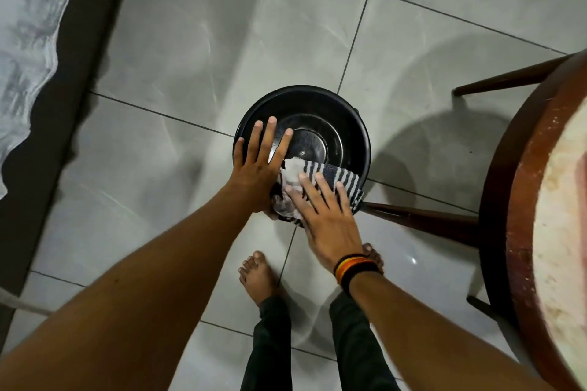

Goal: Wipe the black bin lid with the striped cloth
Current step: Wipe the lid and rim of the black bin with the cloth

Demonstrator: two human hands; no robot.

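Observation:
A round black bin lid (320, 111) with a shiny centre sits on a bin on the tiled floor, at mid-frame. My left hand (259, 162) lies flat on the lid's left side, fingers spread, holding nothing. The striped cloth (336, 176), dark blue and white, lies over the lid's near right edge. My right hand (320, 213) presses flat on the cloth with fingers spread, a banded wristband at the wrist. The near part of the lid is hidden under both hands and the cloth.
A round wooden table (521, 200) with dark legs stands at the right, one leg (419, 219) reaching close to the bin. A bed with pale sheets (28, 41) runs along the left. My bare feet (259, 276) stand on grey floor tiles just behind the bin.

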